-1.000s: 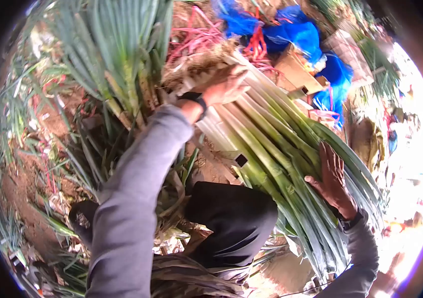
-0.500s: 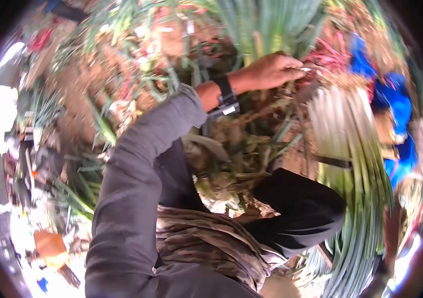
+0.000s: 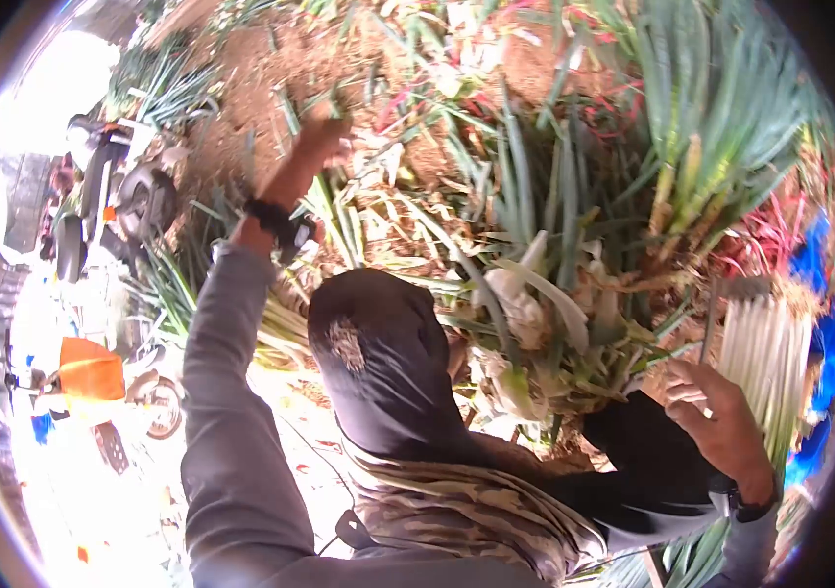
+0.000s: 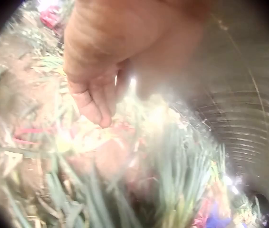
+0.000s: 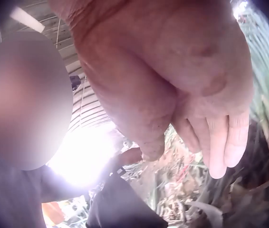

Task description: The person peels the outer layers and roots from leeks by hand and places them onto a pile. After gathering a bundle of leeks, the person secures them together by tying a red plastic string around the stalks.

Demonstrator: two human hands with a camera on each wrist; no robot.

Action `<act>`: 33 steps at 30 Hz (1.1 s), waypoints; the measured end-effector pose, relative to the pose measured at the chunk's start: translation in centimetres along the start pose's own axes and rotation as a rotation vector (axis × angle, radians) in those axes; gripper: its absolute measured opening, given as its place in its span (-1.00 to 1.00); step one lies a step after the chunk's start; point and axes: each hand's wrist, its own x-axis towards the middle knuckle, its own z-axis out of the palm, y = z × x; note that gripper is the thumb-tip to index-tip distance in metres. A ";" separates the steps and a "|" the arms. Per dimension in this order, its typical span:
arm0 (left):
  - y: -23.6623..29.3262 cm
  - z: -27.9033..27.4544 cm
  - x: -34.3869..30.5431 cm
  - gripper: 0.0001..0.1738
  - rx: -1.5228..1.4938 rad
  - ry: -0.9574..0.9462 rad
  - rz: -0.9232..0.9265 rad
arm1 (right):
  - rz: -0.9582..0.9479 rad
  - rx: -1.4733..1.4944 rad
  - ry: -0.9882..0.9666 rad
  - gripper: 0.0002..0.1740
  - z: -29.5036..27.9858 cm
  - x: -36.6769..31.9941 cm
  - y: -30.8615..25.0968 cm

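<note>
My left hand [image 3: 314, 155] is stretched out to the left above littered soil, blurred by motion. In the left wrist view its fingers [image 4: 94, 102] reach downward, loosely bent, and no held thing shows. On the right side my right hand [image 3: 726, 423] hovers over my dark-clad knee, beside the bundle of leeks [image 3: 765, 348]. Its fingers [image 5: 216, 147] hang nearly straight in the right wrist view, with nothing in them. The leeks lie side by side, white stems and roots at the far end; my right arm covers part of their green leaves.
A tall clump of green leeks [image 3: 721, 118] stands at the back right. Peeled leaves [image 3: 535, 304] heap up before my knees. Pink ties [image 3: 760, 235] and blue plastic [image 3: 834, 343] lie past the bundle. At left are a motorbike [image 3: 109, 201] and an orange box [image 3: 91, 374].
My left hand has left the root end of the leeks and swung far left. The view has turned left with it. My right hand has lifted off the leek leaves.
</note>
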 end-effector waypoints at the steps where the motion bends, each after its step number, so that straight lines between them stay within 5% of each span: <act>1: -5.4 -3.0 -1.1 -0.46 -0.067 -0.040 0.068 | -0.022 0.079 -0.024 -0.45 1.4 1.7 -0.2; 2: -9.0 -4.2 -3.9 -0.56 0.167 -0.073 0.415 | -0.019 0.046 -0.084 -0.44 2.5 3.3 0.0; 4: -19.5 -5.5 -7.7 -0.66 -0.113 0.098 -0.120 | -0.003 -0.039 -0.211 -0.43 4.6 6.9 0.0; 5: -19.7 -3.1 -10.0 -0.66 -0.215 0.212 -0.048 | -0.009 -0.064 -0.228 -0.43 5.3 7.8 0.5; 6: -26.5 -5.1 -10.0 -0.63 -0.115 0.075 -0.137 | 0.009 -0.063 -0.222 -0.42 5.8 8.7 0.5; 7: -28.8 -3.1 -11.5 -0.63 -0.217 0.185 -0.062 | 0.030 -0.060 -0.216 -0.41 6.3 9.6 0.5; 8: -29.5 -1.2 -11.8 -0.62 -0.270 0.315 -0.275 | 0.054 -0.056 -0.212 -0.40 6.8 10.3 0.5; 12: -32.5 3.0 -11.3 -0.55 0.183 0.407 -0.631 | -0.064 -0.351 -0.145 -0.43 7.7 12.9 1.0; 14: -37.2 3.6 -11.0 -0.41 0.317 0.415 -0.597 | -0.211 -0.606 -0.175 -0.44 7.6 14.2 1.7; 21: -37.0 4.7 -9.0 -0.34 0.550 0.310 -0.742 | -0.244 -0.832 -0.218 -0.41 7.4 14.9 4.5; 26: -36.9 4.6 -8.6 -0.43 0.305 0.391 -0.554 | -0.201 -0.894 -0.223 -0.41 7.1 14.2 4.1; 30: -28.1 4.7 -7.2 -0.57 -0.169 0.194 -0.428 | -0.236 -0.790 -0.184 -0.45 6.9 14.3 5.0; 32: -26.2 3.6 -5.9 -0.74 -0.197 -0.054 -0.196 | -0.189 -0.685 -0.180 -0.47 7.0 14.9 4.8; 33: -24.6 3.8 -5.2 -0.65 -0.075 -0.101 0.128 | -0.214 -0.695 -0.181 -0.48 6.8 14.9 4.9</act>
